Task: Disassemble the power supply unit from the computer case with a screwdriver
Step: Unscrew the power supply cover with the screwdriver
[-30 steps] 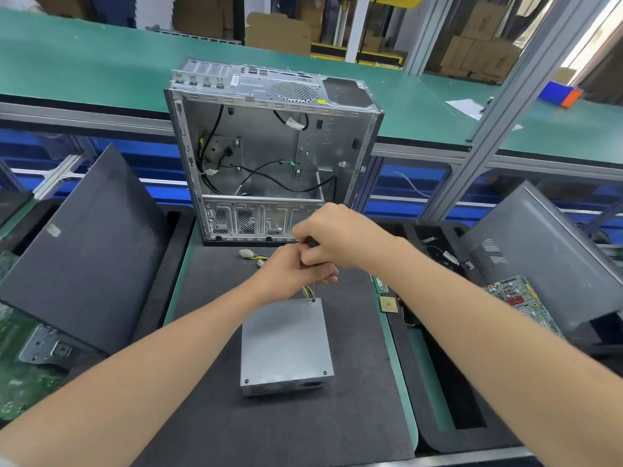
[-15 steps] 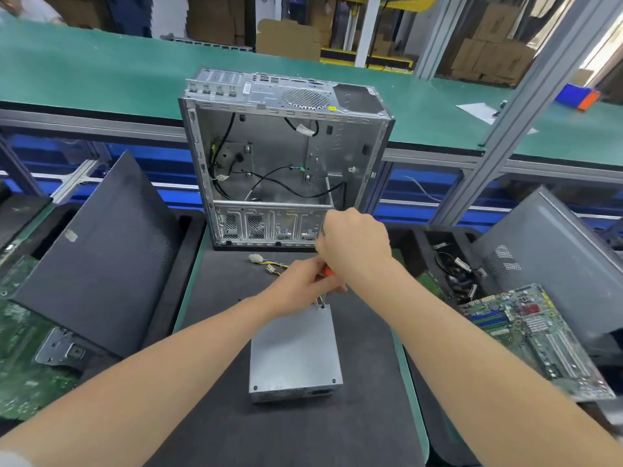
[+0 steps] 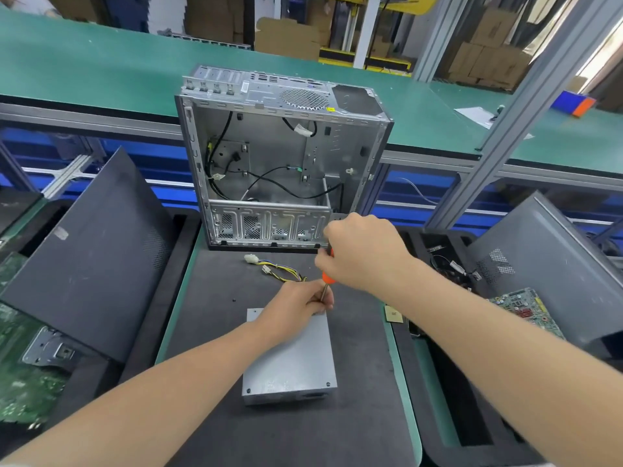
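Far left: green circuit board lying flat, partly under a black side panel that leans tilted over it. Centre: dark-matted tabletop. At its far edge the computer case stands upright, open side toward the camera, interior stripped except for loose black cables. Just in front of the case, a yellow-and-black cable bundle with white connectors lies on the mat. Nearer the camera, the power supply unit lies flat on the mat, out of the case and well apart from it. Left hand rests over the unit's far edge, fingers pinching the metal shaft of the screwdriver near its tip. Right hand above it, closed round the orange handle; shaft points down at the unit's far right corner. Tip contact hidden by the fingers. Right: green motherboard lying tilted beside a grey side panel.
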Action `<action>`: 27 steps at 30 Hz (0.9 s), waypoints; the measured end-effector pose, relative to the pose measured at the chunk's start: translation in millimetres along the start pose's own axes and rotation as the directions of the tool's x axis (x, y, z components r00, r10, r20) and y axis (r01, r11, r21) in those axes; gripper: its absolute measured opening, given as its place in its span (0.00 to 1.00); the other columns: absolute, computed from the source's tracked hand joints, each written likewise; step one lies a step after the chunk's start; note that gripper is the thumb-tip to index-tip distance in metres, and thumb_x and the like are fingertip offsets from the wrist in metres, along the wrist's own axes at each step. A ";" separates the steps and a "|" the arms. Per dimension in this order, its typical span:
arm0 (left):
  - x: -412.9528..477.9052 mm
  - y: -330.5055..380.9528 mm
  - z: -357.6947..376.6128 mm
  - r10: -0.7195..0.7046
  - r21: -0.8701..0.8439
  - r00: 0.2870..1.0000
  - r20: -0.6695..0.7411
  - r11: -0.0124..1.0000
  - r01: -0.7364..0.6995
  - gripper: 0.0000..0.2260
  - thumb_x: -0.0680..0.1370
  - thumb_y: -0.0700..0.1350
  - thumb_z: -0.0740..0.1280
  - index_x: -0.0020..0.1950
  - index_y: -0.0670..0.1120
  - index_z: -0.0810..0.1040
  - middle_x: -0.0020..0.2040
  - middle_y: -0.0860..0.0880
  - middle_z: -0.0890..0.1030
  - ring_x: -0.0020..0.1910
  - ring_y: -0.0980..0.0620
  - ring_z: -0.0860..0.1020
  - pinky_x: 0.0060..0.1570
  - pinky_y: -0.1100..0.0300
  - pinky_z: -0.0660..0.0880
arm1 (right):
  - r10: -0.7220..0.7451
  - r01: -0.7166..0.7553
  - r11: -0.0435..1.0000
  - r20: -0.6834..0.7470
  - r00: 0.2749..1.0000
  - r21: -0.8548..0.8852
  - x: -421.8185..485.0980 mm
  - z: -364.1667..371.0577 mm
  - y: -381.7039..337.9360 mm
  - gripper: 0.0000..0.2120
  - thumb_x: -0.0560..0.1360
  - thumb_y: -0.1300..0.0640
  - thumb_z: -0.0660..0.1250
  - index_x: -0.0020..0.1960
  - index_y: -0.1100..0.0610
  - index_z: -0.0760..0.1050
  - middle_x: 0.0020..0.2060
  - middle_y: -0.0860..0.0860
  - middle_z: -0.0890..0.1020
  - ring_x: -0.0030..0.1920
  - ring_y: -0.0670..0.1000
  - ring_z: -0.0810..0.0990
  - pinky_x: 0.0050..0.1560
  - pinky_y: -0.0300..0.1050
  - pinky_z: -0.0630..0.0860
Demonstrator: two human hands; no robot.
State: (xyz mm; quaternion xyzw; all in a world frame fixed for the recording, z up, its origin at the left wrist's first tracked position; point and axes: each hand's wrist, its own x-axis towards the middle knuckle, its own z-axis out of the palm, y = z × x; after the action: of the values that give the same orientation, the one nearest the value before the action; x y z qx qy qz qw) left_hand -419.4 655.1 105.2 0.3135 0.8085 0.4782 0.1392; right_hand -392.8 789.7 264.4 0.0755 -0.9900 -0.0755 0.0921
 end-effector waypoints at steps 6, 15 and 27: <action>-0.2 -3.7 5.5 0.007 0.040 0.999 -0.037 0.999 -0.005 0.15 0.75 0.29 0.69 0.43 0.50 0.78 0.39 0.66 0.81 0.40 0.67 0.79 0.44 0.77 0.71 | 0.212 -0.210 0.976 -0.030 0.977 0.048 6.3 12.0 -26.7 0.09 0.75 0.60 0.66 0.40 0.55 0.66 0.29 0.51 0.65 0.37 0.59 0.74 0.36 0.47 0.68; -2.9 -11.7 12.3 0.074 0.043 0.993 -0.091 0.997 -0.071 0.11 0.76 0.30 0.70 0.48 0.46 0.79 0.46 0.57 0.83 0.48 0.55 0.82 0.57 0.59 0.78 | -0.424 0.362 0.785 0.010 0.906 0.503 5.2 -0.6 38.6 0.08 0.69 0.62 0.75 0.44 0.57 0.77 0.36 0.50 0.79 0.38 0.53 0.75 0.41 0.47 0.74; -5.4 -12.4 14.1 0.042 0.040 0.990 -0.138 0.999 -0.036 0.21 0.76 0.31 0.70 0.44 0.60 0.74 0.44 0.62 0.83 0.47 0.59 0.83 0.51 0.70 0.75 | 0.369 -0.370 0.916 0.036 0.929 0.158 12.8 10.5 -19.6 0.08 0.78 0.53 0.67 0.46 0.55 0.71 0.36 0.51 0.72 0.47 0.63 0.80 0.39 0.48 0.68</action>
State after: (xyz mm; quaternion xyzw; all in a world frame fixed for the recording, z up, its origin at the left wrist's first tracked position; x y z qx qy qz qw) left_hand -412.5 657.1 86.9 0.2978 0.8186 0.4864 0.0676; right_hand -404.6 769.9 253.1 -0.1056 -0.9895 0.0238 0.0958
